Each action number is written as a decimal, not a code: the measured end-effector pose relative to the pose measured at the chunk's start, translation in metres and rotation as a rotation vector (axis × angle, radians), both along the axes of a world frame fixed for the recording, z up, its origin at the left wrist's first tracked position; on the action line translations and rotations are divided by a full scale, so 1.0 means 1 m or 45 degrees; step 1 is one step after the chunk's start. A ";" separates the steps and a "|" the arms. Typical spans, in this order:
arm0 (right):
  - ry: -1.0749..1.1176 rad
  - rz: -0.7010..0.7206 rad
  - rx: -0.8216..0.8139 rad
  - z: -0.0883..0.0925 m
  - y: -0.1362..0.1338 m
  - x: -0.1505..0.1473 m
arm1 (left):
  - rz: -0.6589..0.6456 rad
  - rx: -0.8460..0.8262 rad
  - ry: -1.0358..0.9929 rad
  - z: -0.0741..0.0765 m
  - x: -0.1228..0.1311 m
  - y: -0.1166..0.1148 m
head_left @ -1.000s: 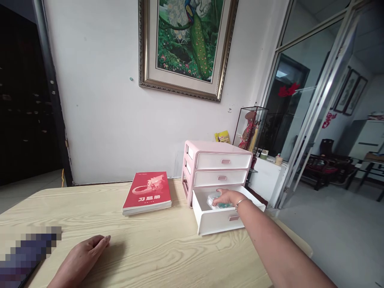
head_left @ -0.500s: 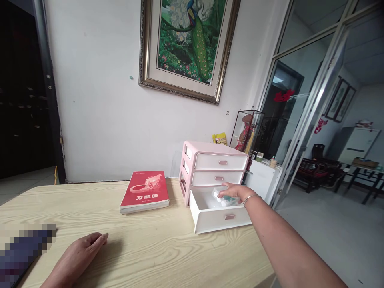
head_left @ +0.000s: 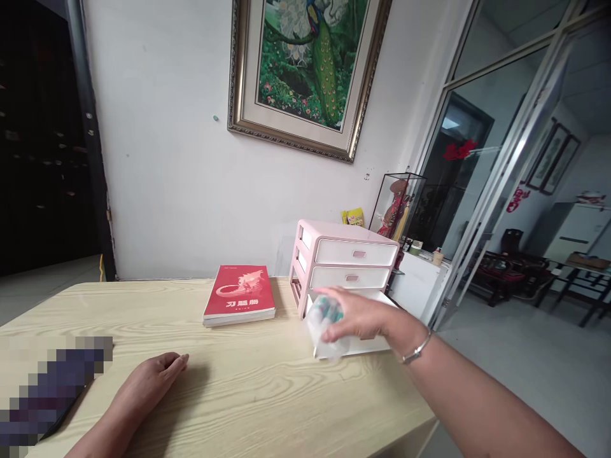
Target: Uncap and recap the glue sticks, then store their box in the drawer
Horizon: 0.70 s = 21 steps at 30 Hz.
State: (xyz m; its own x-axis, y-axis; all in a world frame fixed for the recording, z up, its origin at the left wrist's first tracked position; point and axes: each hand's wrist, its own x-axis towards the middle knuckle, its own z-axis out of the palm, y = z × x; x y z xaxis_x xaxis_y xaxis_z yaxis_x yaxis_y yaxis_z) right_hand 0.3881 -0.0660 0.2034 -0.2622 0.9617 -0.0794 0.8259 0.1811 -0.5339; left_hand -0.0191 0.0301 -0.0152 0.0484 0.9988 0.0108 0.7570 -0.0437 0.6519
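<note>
My right hand (head_left: 370, 319) is closed around a small clear plastic box (head_left: 324, 327) with green bits inside, held above the table just in front of the open bottom drawer (head_left: 365, 345). The box is blurred by motion. That drawer belongs to a pink three-drawer organiser (head_left: 344, 261); its upper two drawers are pushed in. My left hand (head_left: 153, 380) rests palm down on the light wooden table (head_left: 267, 394), fingers loosely together, holding nothing. A bracelet sits on my right wrist.
A red book (head_left: 239, 301) lies left of the organiser. A dark blurred object (head_left: 52, 388) lies at the table's left edge. The wall with a framed peacock picture (head_left: 308, 67) stands behind. A glass display case (head_left: 398, 207) and a glass door are at right.
My right hand has lifted the clear box out of the open bottom drawer and carried it left and toward me. My left hand has stayed put.
</note>
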 end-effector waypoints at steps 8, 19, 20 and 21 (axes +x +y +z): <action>-0.221 0.108 -0.252 -0.115 -0.023 -0.072 | -0.033 0.064 -0.022 0.002 -0.001 -0.006; 0.427 -0.503 0.243 -0.174 -0.027 -0.026 | -0.026 0.066 -0.048 0.003 -0.003 -0.007; 0.592 -0.697 0.206 -0.179 -0.023 -0.012 | -0.026 0.064 -0.048 0.002 -0.003 -0.007; 0.778 -0.910 0.105 -0.182 -0.018 0.004 | -0.027 0.064 -0.047 0.001 -0.004 -0.007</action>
State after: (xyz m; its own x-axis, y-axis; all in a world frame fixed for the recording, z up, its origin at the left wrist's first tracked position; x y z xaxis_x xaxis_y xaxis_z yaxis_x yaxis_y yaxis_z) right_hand 0.3922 -0.0842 0.0214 0.4180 0.9072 -0.0472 0.3376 -0.2033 -0.9191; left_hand -0.0226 0.0234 -0.0142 0.0681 0.9957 0.0629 0.7313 -0.0927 0.6757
